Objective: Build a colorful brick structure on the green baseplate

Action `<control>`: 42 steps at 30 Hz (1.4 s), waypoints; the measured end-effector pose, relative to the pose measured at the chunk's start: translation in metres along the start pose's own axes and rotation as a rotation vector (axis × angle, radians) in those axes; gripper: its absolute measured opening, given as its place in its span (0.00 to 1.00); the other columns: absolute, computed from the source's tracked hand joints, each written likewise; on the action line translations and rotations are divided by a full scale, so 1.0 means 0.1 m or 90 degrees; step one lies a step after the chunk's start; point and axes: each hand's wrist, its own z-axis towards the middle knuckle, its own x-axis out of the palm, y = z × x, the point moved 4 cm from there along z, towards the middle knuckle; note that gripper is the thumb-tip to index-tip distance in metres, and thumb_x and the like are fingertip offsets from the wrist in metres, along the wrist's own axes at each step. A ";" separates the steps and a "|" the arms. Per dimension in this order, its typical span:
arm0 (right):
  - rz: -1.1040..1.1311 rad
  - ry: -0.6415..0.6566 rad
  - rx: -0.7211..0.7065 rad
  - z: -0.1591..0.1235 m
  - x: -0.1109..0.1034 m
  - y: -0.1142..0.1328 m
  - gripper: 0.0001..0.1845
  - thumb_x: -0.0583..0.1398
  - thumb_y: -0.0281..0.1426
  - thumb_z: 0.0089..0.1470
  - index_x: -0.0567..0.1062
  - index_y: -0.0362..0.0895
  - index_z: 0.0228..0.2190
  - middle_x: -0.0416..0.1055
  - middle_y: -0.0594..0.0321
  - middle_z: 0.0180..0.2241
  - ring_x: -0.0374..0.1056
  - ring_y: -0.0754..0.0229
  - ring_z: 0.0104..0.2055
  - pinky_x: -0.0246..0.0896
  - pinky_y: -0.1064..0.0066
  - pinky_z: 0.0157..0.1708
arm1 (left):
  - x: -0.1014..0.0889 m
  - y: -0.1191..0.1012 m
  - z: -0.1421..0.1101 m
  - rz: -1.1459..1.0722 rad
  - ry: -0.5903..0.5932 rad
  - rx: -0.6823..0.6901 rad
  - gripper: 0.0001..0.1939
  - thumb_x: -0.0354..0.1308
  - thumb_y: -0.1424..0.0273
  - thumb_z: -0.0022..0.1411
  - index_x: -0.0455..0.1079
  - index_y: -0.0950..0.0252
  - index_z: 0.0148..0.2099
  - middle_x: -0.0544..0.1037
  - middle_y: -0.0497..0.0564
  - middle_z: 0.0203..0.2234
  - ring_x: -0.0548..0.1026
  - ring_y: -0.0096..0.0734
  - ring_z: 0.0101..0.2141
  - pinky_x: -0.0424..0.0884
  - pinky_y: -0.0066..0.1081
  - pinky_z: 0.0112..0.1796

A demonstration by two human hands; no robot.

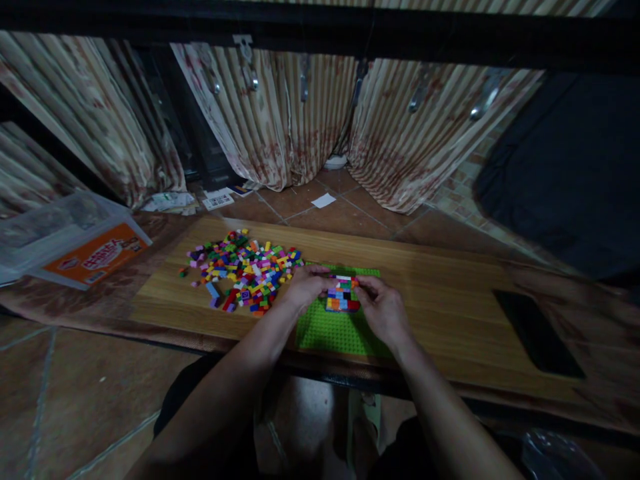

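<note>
A small block of joined toy bricks [342, 298], in white, blue, orange, yellow, red and other colours, is at the middle of the green studded baseplate [327, 333]. My left hand [306, 288] grips its left side, fingers closed along the edge. On the opposite side my right hand [384, 308] has thumb and fingers closed at the upper right corner, by an orange brick. Whether the block rests on the baseplate or is held just above it, I cannot tell. Parts of its sides are hidden by my fingers.
Left of the baseplate, loose bricks [257, 267] lie in a spread heap on the wooden board [440, 293]. A clear plastic box [75, 233] with an orange label stands at far left. A dark flat slab [537, 332] lies at the right end. Striped curtains [300, 127] hang behind.
</note>
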 end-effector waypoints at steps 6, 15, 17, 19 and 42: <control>0.014 0.002 0.004 0.01 0.01 -0.01 0.15 0.57 0.38 0.53 0.75 0.44 0.40 0.77 0.55 0.40 0.73 0.54 0.40 0.68 0.59 0.45 | 0.01 0.01 0.00 0.010 0.000 0.017 0.20 0.71 0.76 0.40 0.73 0.70 0.38 0.75 0.46 0.21 0.72 0.26 0.22 0.70 0.28 0.28; -0.036 -0.004 -0.017 0.00 -0.06 0.00 0.19 0.57 0.41 0.53 0.75 0.43 0.43 0.78 0.54 0.39 0.74 0.55 0.34 0.69 0.60 0.38 | -0.10 -0.03 -0.13 0.021 0.027 0.066 0.22 0.73 0.65 0.40 0.70 0.69 0.35 0.72 0.44 0.19 0.67 0.20 0.19 0.64 0.24 0.24; -0.037 -0.035 -0.021 -0.01 -0.11 0.02 0.20 0.58 0.41 0.52 0.76 0.43 0.42 0.78 0.54 0.37 0.74 0.55 0.33 0.69 0.61 0.37 | -0.21 -0.09 -0.17 0.018 0.009 0.090 0.19 0.69 0.59 0.45 0.69 0.69 0.31 0.69 0.43 0.17 0.65 0.18 0.18 0.62 0.23 0.22; -0.020 -0.072 -0.029 -0.01 -0.14 0.05 0.19 0.58 0.41 0.53 0.76 0.42 0.41 0.78 0.54 0.36 0.74 0.55 0.34 0.68 0.62 0.37 | -0.34 -0.18 -0.21 -0.016 -0.021 0.117 0.18 0.66 0.57 0.49 0.68 0.68 0.28 0.68 0.43 0.17 0.65 0.18 0.18 0.62 0.23 0.22; -0.100 0.149 -0.260 -0.43 1.06 0.69 0.15 0.52 0.26 0.58 0.76 0.45 0.41 0.75 0.58 0.38 0.72 0.57 0.40 0.66 0.66 0.42 | -1.28 -0.67 -0.42 0.000 -0.192 0.261 0.06 0.59 0.75 0.50 0.72 0.70 0.33 0.68 0.42 0.17 0.64 0.19 0.17 0.60 0.21 0.22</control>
